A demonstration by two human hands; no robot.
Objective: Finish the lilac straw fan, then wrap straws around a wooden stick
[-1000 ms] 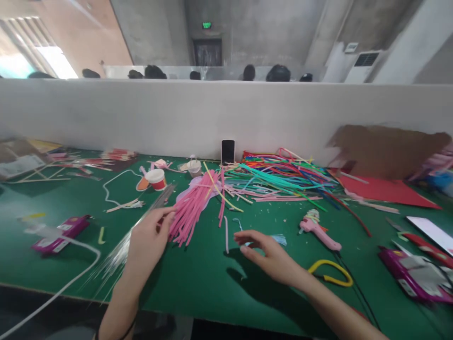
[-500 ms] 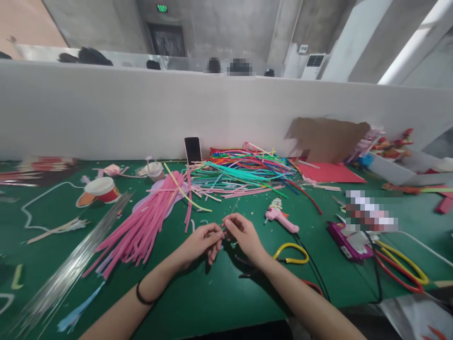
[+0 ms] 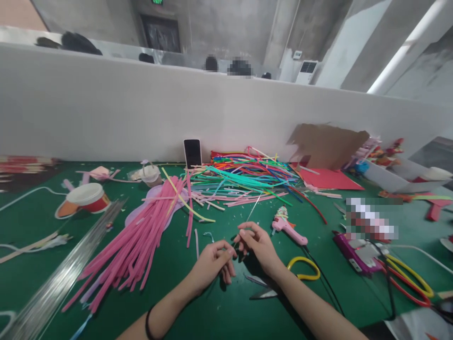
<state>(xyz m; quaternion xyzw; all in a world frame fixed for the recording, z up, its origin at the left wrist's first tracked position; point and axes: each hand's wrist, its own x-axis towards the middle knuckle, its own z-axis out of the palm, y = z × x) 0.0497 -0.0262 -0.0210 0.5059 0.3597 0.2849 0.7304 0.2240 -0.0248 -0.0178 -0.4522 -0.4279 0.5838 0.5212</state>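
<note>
My left hand [image 3: 215,260] and my right hand [image 3: 257,244] are close together over the green table, fingertips pinched. A thin, pale wire [image 3: 254,209] runs between them and sticks up beyond my right fingers. Its lower end is hard to make out at my left fingertips. Beneath my right forearm lie scissors with yellow handles [image 3: 303,268], their blades partly covered. A pink glue gun [image 3: 289,230] rests to the right of my right hand. Left of my left hand is a bundle of pink pipe cleaners [image 3: 141,236].
Multicoloured pipe cleaners [image 3: 244,177] are heaped at the back, beside a leaning phone [image 3: 193,153]. Clear, thin rods [image 3: 67,269] lie at left near a paper cup [image 3: 88,197]. A purple power strip [image 3: 354,255] and its cables occupy the right. A white partition [image 3: 141,108] stands behind.
The wire now shows above my right hand. My hands have moved slightly right and down in the picture, and my right hand sits a little apart from the left. The view has shifted slightly.
</note>
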